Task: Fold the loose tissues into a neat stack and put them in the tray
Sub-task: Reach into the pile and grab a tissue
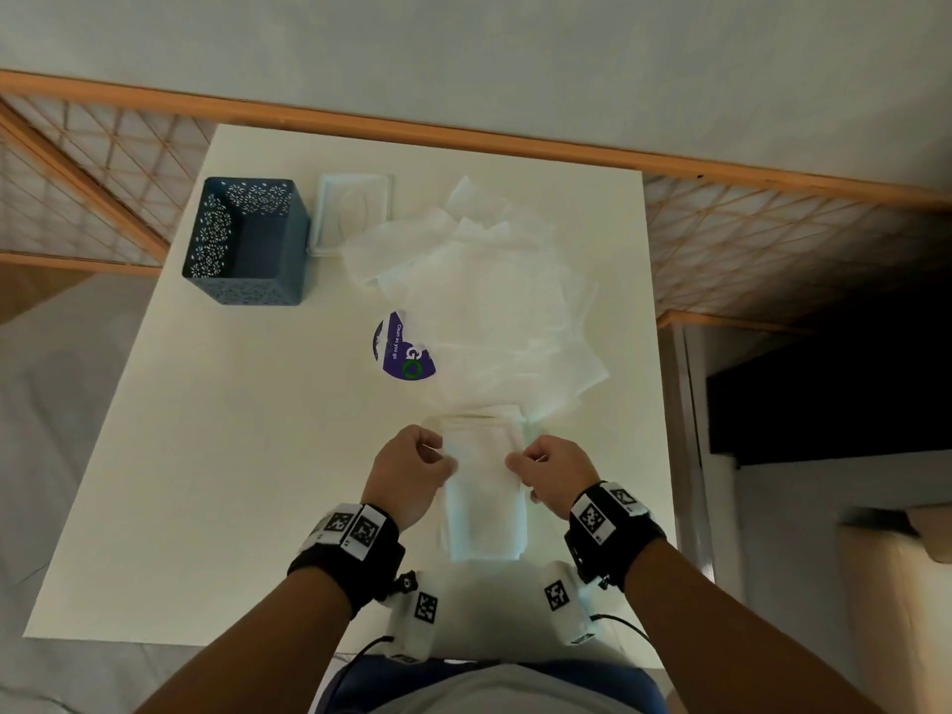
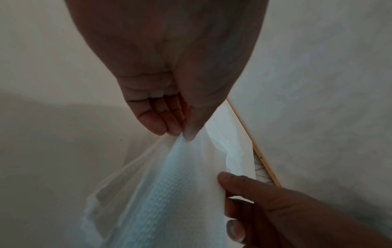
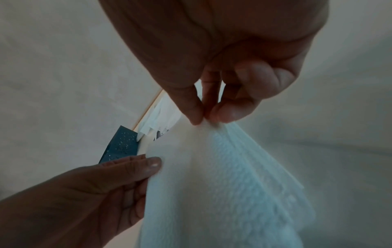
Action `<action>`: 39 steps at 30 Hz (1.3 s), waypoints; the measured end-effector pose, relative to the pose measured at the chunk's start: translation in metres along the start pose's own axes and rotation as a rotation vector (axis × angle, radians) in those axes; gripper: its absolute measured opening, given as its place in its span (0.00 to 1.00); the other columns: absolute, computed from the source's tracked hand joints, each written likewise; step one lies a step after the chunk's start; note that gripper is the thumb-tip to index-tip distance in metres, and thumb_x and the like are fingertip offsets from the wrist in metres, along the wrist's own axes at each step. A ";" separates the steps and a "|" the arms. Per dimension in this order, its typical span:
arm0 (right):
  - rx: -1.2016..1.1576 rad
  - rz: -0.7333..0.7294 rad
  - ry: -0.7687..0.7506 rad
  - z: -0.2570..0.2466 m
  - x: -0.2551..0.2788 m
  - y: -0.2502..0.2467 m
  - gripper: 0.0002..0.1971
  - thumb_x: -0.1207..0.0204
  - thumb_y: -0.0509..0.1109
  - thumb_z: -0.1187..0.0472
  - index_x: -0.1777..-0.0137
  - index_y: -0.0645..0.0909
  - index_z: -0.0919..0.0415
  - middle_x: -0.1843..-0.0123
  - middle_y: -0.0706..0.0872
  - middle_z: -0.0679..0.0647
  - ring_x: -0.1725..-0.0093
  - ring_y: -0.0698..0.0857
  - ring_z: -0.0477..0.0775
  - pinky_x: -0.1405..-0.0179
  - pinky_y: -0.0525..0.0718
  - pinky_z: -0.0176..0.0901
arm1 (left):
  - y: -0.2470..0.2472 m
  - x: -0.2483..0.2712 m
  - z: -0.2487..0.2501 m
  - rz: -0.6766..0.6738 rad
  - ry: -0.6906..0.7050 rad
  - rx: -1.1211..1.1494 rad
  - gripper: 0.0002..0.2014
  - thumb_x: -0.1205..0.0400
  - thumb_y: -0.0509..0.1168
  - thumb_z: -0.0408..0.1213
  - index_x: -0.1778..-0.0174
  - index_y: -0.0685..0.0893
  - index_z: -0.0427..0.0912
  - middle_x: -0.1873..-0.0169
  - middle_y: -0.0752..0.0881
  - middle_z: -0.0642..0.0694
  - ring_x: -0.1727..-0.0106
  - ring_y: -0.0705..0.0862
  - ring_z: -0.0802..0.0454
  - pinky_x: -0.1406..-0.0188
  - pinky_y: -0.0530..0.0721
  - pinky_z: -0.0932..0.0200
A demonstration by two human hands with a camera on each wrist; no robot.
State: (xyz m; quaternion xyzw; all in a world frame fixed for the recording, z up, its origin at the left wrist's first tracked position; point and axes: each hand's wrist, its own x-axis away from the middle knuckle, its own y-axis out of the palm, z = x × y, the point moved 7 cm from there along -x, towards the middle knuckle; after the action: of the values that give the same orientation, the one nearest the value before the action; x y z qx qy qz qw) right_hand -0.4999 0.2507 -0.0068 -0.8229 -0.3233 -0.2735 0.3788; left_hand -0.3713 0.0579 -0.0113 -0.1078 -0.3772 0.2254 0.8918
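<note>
both hands, left hand and right hand, pinch the white embossed tissue by its corners above the near tabletop, likely to align a fold.

Tray sits at table's far-left corner, tissue box just right of it. Loose tissues spread mid-table toward far edge, partly over a round sticker. Folded stack near front edge, btwn both hands.

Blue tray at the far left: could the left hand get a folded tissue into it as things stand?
Probably yes: the blue tray stands open-topped, bare table between, though the left hand now pinches a tissue.
</note>
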 end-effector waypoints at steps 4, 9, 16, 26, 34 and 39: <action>0.071 0.097 -0.057 -0.015 -0.012 -0.023 0.17 0.19 0.74 0.46 0.62 0.79 0.56 0.65 0.85 0.51 0.66 0.82 0.54 0.59 0.85 0.51 | 0.002 0.000 0.002 0.010 -0.006 -0.050 0.12 0.21 0.77 0.41 0.48 0.82 0.52 0.60 0.89 0.48 0.61 0.87 0.49 0.56 0.87 0.49; 0.245 0.239 -0.176 -0.063 -0.044 -0.059 0.12 0.19 0.73 0.49 0.59 0.79 0.54 0.63 0.85 0.47 0.62 0.82 0.51 0.61 0.76 0.44 | -0.003 0.008 0.008 0.068 0.016 -0.112 0.17 0.21 0.78 0.44 0.41 0.79 0.50 0.54 0.86 0.52 0.54 0.85 0.56 0.62 0.76 0.63; 0.518 0.135 -0.292 -0.113 -0.108 -0.055 0.15 0.19 0.73 0.50 0.35 0.80 0.50 0.32 0.77 0.54 0.46 0.86 0.57 0.46 0.85 0.50 | -0.023 0.010 0.040 0.193 0.165 -0.095 0.11 0.18 0.74 0.46 0.44 0.81 0.53 0.55 0.85 0.54 0.55 0.84 0.59 0.58 0.75 0.64; 0.957 0.171 -0.355 -0.136 -0.132 -0.035 0.12 0.14 0.67 0.58 0.33 0.78 0.58 0.35 0.75 0.58 0.44 0.80 0.61 0.47 0.87 0.56 | -0.017 -0.009 0.075 0.119 0.238 -0.034 0.01 0.16 0.70 0.42 0.52 0.85 0.53 0.59 0.88 0.56 0.63 0.83 0.60 0.61 0.77 0.71; 0.760 0.206 -0.469 -0.149 -0.114 -0.055 0.04 0.18 0.67 0.57 0.49 0.80 0.57 0.47 0.77 0.52 0.49 0.77 0.56 0.58 0.80 0.48 | -0.024 -0.029 0.091 0.154 0.260 -0.092 0.04 0.15 0.70 0.43 0.47 0.84 0.54 0.56 0.88 0.58 0.59 0.85 0.62 0.59 0.77 0.70; 0.709 0.199 -0.564 -0.156 -0.092 -0.063 0.03 0.21 0.67 0.58 0.53 0.77 0.57 0.53 0.82 0.50 0.50 0.81 0.57 0.51 0.83 0.52 | -0.025 -0.047 0.108 0.187 0.357 -0.213 0.11 0.16 0.71 0.43 0.38 0.81 0.54 0.50 0.83 0.58 0.56 0.84 0.61 0.52 0.82 0.62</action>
State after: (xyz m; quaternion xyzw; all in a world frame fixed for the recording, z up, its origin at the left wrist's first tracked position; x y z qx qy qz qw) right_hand -0.6373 0.1276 0.0457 -0.7120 -0.4067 0.1263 0.5583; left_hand -0.4698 0.0155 0.0434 -0.2739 -0.2233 0.2435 0.9032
